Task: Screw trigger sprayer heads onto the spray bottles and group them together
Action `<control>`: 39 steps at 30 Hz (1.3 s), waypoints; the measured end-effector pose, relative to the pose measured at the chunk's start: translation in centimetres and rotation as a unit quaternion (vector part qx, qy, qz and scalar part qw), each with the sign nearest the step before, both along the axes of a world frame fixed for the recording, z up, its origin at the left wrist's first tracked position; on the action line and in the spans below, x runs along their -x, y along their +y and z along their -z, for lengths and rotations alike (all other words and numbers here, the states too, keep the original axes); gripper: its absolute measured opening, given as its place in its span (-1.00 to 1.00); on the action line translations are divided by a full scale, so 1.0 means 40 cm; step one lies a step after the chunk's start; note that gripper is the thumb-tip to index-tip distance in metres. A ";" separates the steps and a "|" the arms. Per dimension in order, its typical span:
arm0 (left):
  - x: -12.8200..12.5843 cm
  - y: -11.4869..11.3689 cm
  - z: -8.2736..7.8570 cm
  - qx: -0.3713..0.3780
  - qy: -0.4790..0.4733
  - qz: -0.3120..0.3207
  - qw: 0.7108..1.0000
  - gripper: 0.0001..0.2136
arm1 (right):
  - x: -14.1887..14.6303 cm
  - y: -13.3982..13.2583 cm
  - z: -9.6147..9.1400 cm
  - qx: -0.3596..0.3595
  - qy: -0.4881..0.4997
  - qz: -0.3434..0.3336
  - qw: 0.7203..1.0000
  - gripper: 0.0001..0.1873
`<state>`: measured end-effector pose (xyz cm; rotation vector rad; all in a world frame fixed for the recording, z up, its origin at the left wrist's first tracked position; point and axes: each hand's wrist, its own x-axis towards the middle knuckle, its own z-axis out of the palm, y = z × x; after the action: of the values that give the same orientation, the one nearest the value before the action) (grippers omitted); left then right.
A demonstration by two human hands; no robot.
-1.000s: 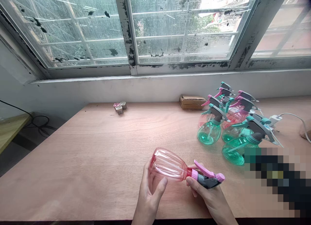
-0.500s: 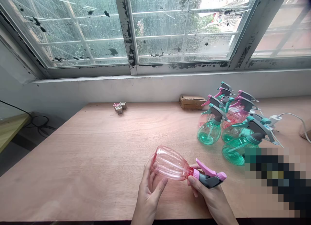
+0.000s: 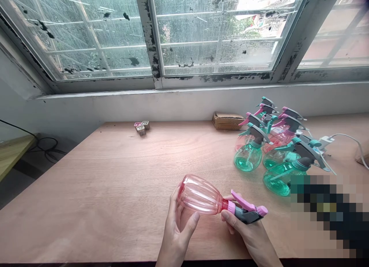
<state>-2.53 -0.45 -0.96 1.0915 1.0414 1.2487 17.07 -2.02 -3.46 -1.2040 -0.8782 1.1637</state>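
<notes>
A clear pink spray bottle (image 3: 201,194) lies on its side in the air between my two hands, near the table's front edge. My left hand (image 3: 179,226) cups the bottle's rounded base, with its thumb in front and the other fingers behind. At the neck, my right hand (image 3: 243,228) grips the pink collar with thumb and fingers. The spray head, grey with a pink trigger (image 3: 243,201), points right, trigger side up. Some of the right fingers are hidden behind the neck.
Several green and pink spray bottles (image 3: 248,158) stand grouped at the right. Behind them lies a brown cardboard box (image 3: 227,121) by the wall. Small square blocks (image 3: 141,129) sit at the back left. A white cable (image 3: 350,138) runs at far right; a blurred dark shape covers the lower right.
The pink spray bottle and both hands have shifted very slightly left and down. Both hands keep their hold; everything else stays in place.
</notes>
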 end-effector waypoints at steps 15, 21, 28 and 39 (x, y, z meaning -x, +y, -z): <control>-0.014 0.012 0.023 -0.037 -0.011 -0.018 0.999 -0.30 | 0.002 -0.001 -0.013 -0.011 -0.025 -0.014 1.000 -0.68; -0.003 0.010 0.011 -0.017 -0.029 -0.014 0.999 -0.36 | 0.006 0.000 -0.020 -0.015 -0.010 -0.010 1.000 -0.69; 0.007 0.010 0.018 -0.016 -0.034 -0.010 0.999 -0.37 | 0.002 0.002 -0.010 -0.010 -0.009 -0.006 1.000 -0.64; 0.001 0.008 0.026 -0.005 -0.009 -0.035 0.999 -0.40 | 0.002 -0.001 0.006 0.009 0.018 0.032 0.999 -0.45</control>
<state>-2.56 -0.11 -1.99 1.0573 1.0684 1.3194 16.98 -2.08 -3.69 -1.2136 -0.7984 1.1388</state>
